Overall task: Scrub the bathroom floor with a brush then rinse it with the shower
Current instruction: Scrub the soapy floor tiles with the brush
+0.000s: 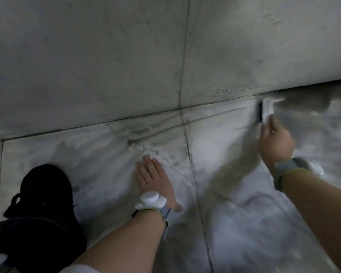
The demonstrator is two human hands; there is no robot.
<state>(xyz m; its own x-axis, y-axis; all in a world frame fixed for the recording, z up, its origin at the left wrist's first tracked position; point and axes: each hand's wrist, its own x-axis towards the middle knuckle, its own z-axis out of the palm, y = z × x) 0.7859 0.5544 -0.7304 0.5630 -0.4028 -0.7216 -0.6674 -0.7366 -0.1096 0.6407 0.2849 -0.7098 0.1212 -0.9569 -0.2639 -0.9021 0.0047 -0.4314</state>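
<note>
Marble floor [234,223], left hand [155,180] flat, right hand [276,142] fingers gripping brush [268,109] at wall [106,66] edge.

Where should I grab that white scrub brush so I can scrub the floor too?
Probably by the back of the brush, coming from above like the right hand does. Its dark bristles seem to face the floor, leaving the back free.

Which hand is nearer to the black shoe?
Left. The left hand lies flat on the floor just beside the black shoe; the right hand grips the brush far across.
</note>
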